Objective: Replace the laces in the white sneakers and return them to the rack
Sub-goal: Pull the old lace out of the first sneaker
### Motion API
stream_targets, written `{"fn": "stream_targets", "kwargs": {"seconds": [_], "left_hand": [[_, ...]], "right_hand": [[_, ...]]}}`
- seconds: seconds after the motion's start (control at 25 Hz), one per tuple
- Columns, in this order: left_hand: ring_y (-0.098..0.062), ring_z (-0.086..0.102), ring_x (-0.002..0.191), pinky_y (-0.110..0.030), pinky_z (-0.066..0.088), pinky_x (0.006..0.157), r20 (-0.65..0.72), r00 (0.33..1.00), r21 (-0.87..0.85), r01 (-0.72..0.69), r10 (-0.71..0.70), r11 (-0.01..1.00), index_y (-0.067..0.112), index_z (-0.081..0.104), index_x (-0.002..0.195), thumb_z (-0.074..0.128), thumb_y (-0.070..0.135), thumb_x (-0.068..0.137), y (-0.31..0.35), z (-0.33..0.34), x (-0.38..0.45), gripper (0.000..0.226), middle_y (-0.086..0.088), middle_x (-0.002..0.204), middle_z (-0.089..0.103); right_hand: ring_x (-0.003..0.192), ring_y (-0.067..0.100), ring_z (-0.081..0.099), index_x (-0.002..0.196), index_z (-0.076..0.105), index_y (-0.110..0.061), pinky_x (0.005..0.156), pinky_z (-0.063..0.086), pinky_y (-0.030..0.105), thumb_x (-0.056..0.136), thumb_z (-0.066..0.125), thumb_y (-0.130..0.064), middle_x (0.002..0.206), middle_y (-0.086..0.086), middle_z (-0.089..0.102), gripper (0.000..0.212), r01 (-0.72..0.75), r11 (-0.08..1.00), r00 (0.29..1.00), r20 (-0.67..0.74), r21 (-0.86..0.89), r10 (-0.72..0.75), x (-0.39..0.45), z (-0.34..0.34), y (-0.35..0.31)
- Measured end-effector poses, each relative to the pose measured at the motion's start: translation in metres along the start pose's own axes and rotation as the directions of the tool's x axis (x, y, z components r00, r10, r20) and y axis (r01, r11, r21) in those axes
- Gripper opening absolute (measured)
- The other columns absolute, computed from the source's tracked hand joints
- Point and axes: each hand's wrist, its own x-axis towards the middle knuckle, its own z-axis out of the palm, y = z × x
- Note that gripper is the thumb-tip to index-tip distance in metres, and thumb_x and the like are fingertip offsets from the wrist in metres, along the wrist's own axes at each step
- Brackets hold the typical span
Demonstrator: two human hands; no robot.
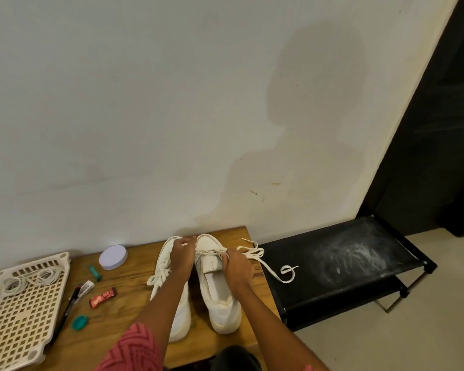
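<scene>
On the wooden desk [134,311] against the wall we have both white sneakers standing side by side, toes to the wall. Our right hand [237,266] pinches the lace [255,254] at the eyelets of the right sneaker [217,293], whose loose end trails off the desk edge over the black rack [340,263] just beside it. Our left hand [182,253] reaches over the left sneaker [172,295], fingers curled near the toe of the right one; whether it grips a lace strand we cannot tell. The left sneaker looks laced already, with a bow lying across it. We judge the step in hand to be threading the right sneaker, somewhere in its lower eyelets. Next we would need to pull the free end through evenly and keep the two ends matched in length. Coiled laces [30,279] lie in the cream tray [16,330] at the left
</scene>
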Motion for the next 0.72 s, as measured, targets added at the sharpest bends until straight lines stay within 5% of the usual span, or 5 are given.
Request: {"fn": "stream_targets", "kwargs": {"seconds": [0.12,0.24,0.32,0.48,0.72], "left_hand": [[-0.024,0.057,0.105,-0.033,0.045,0.077,0.187,0.930,0.592,-0.363,0.316,0.719,0.016,0.046,0.121,0.067,0.023,0.079,0.011,0.008,-0.007,0.048,0.000,0.105,0.064],[-0.020,0.053,0.109,-0.031,0.046,0.078,0.375,0.843,0.790,-0.508,0.387,0.342,0.019,0.046,0.123,0.065,0.029,0.083,0.021,0.024,-0.013,0.046,0.002,0.108,0.064],[-0.021,0.056,0.111,-0.029,0.047,0.082,0.401,0.837,0.846,-0.494,0.373,0.198,0.015,0.053,0.119,0.060,0.025,0.087,0.023,0.035,-0.017,0.034,-0.001,0.113,0.063],[-0.021,0.058,0.109,-0.028,0.048,0.083,0.374,0.839,0.847,-0.482,0.395,0.223,0.015,0.051,0.121,0.054,0.018,0.089,0.014,0.044,-0.023,0.032,-0.004,0.115,0.062],[-0.026,0.057,0.111,-0.033,0.044,0.087,0.200,0.941,0.764,-0.325,0.274,0.558,0.016,0.048,0.123,0.056,0.013,0.086,0.028,0.020,-0.018,0.038,-0.006,0.118,0.060]], "right_hand": [[0.100,0.017,0.061,0.113,0.058,-0.015,0.069,0.036,0.022,0.101,0.034,-0.035,0.112,0.003,0.063,0.033,-0.028,0.999,0.999,-0.017,0.022,0.029,0.001,0.001,-0.001],[0.099,0.020,0.062,0.111,0.059,-0.014,0.070,0.040,0.025,0.100,0.039,-0.033,0.111,0.005,0.064,0.030,-0.061,0.997,0.998,0.014,0.044,0.061,0.002,0.002,-0.001],[0.100,0.018,0.062,0.112,0.058,-0.015,0.069,0.039,0.021,0.099,0.044,-0.032,0.112,0.004,0.063,0.026,-0.068,0.997,0.997,0.034,0.032,0.067,0.003,0.002,-0.001],[0.100,0.014,0.061,0.116,0.056,-0.017,0.074,0.044,0.019,0.097,0.050,-0.031,0.114,0.001,0.063,0.025,-0.082,0.997,0.996,0.031,0.008,0.082,0.005,0.003,0.000],[0.106,0.017,0.061,0.119,0.055,-0.015,0.083,0.049,0.025,0.099,0.045,-0.026,0.118,0.003,0.062,0.025,-0.109,0.994,0.994,0.005,-0.002,0.109,0.004,0.005,-0.003]]}}
